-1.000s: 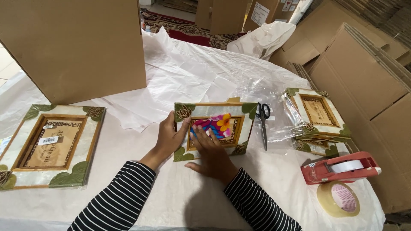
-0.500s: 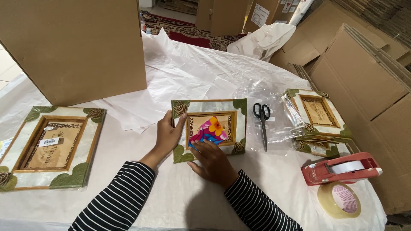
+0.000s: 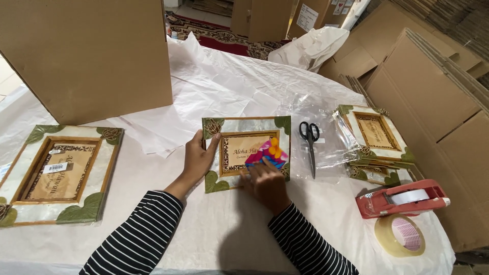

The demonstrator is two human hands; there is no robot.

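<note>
A small picture frame (image 3: pixel 245 133) with a pale border and green leaf corners lies flat in front of me. My left hand (image 3: pixel 198 158) grips its left edge. My right hand (image 3: pixel 265 183) rests on the frame's lower right part, fingers pinching a bright pink, blue and orange piece (image 3: pixel 267 154) that partly covers the brown printed insert (image 3: pixel 239 150). Both sleeves are black and white striped.
A larger matching frame (image 3: pixel 58 173) lies at the left. Black scissors (image 3: pixel 309 140) rest on clear plastic wrap to the right, beside a stack of wrapped frames (image 3: pixel 374 137). A red tape dispenser (image 3: pixel 402 197) and a tape roll (image 3: pixel 400 235) sit near right. A big cardboard box (image 3: pixel 86 51) stands behind.
The colourful piece has slid from the middle of the frame towards its lower right, uncovering the brown printed insert. My right hand moved right with it. My left hand stays on the left edge.
</note>
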